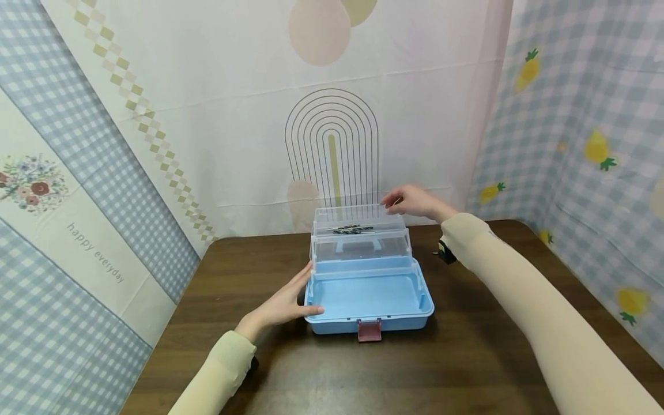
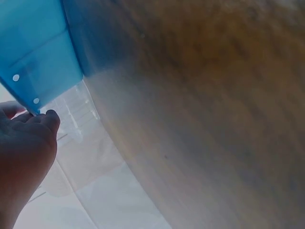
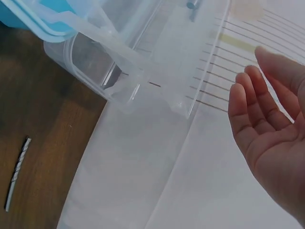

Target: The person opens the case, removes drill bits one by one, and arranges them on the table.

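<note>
A light blue toolbox [image 1: 368,324] with a pink latch [image 1: 369,331] stands unfolded on the table, its clear trays [image 1: 363,249] raised in steps at the back. Several drill bits [image 1: 354,229] lie in an upper tray. My left hand [image 1: 280,305] grips the box's left side, thumb over the front-left rim; the left wrist view shows its fingers at a blue corner [image 2: 38,102]. At the top right end of the trays is my right hand [image 1: 415,203], fingers loosely bent. In the right wrist view nothing is between those fingers [image 3: 240,100], and they are apart from the trays.
A single drill bit [image 3: 18,174] lies on the brown wooden table [image 1: 249,265] to the right of the box. Patterned cloth [image 1: 249,144] hangs behind the table and along both sides.
</note>
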`<state>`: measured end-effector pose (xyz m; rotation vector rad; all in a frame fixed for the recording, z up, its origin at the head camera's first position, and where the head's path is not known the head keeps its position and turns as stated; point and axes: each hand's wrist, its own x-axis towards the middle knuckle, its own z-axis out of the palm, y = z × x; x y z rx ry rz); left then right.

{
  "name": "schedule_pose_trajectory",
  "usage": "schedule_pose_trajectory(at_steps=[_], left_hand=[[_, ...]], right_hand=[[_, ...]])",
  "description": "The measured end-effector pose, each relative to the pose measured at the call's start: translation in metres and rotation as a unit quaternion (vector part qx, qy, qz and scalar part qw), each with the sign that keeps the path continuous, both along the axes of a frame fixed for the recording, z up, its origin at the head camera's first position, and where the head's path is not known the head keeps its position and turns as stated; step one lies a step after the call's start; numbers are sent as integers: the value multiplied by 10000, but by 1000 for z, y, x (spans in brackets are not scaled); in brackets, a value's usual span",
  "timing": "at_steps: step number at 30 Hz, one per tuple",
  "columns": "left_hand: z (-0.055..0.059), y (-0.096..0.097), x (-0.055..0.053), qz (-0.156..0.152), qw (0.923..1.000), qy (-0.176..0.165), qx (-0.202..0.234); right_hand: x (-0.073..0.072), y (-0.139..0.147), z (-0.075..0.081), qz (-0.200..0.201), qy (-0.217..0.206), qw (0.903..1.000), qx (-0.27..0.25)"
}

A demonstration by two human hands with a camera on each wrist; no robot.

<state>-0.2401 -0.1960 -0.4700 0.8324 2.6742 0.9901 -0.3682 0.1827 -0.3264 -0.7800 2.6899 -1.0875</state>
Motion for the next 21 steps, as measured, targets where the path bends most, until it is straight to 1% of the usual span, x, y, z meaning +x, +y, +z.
schedule_pose_trajectory(at_steps=[3, 6, 8, 13, 16, 21], left_hand=[[-1, 1, -2, 11, 10000, 1, 17], [-3, 2, -4, 15, 10000, -3, 20], [-2, 2, -3, 19, 10000, -6, 19], [-2, 2, -4, 57, 10000, 18, -9], [-2, 2, -4, 66, 10000, 20, -23], [-1, 3, -2, 58, 10000, -3, -1]], right_hand=[[-4, -5, -2, 226, 114, 9995, 210], [-9, -8, -6, 479, 321, 9975, 403], [-10, -11, -8, 589, 422, 9959, 539], [-11, -18, -11, 639, 474, 9933, 836], [-12, -21, -12, 669, 489, 9924, 907], [-12, -24, -21, 784, 567, 9900, 1023]])
